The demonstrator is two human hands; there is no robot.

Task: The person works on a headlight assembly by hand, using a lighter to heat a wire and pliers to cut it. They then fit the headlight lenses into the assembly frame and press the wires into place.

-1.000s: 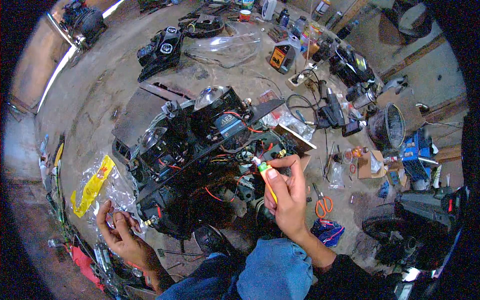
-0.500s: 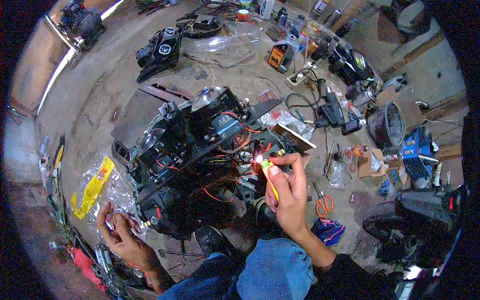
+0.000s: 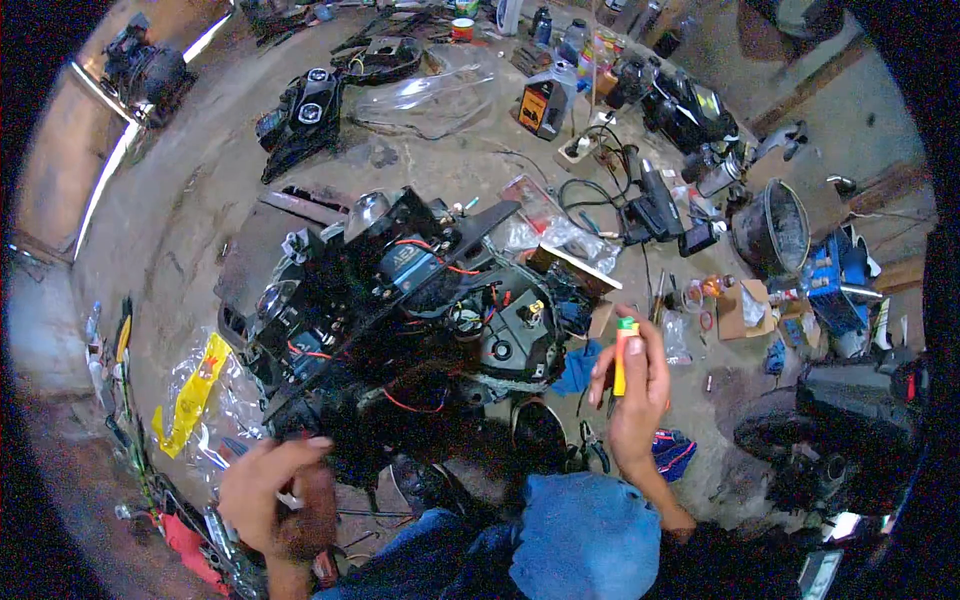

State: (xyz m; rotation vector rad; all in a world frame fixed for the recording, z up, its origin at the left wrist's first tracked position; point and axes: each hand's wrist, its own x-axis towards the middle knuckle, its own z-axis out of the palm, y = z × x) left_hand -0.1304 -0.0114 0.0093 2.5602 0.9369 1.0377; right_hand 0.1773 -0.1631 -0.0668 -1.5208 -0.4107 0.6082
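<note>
A yellow lighter (image 3: 620,362) with a green top is gripped upright in my right hand (image 3: 640,395), and no flame shows. That hand is to the right of a black headlight assembly (image 3: 400,290), apart from it. Red wires (image 3: 425,402) run over the assembly, and a blue box-shaped part (image 3: 408,262) sits on it. An open grey housing (image 3: 515,335) with wiring faces my right hand. At the lower left, my left hand (image 3: 275,490) is slightly blurred, fingers bent and apart, beside the assembly's near end. I make out nothing held in it.
A yellow strip (image 3: 195,395) lies on clear plastic at left. A heat gun (image 3: 655,205), a power strip (image 3: 580,148) and a black bucket (image 3: 772,228) are at right. An oil bottle (image 3: 545,105) and another headlight (image 3: 305,115) stand farther back.
My right hand has drawn the lighter right, away from the wiring, and its flame is out. My left hand has moved right and nearer me. The view has shifted slightly.
</note>
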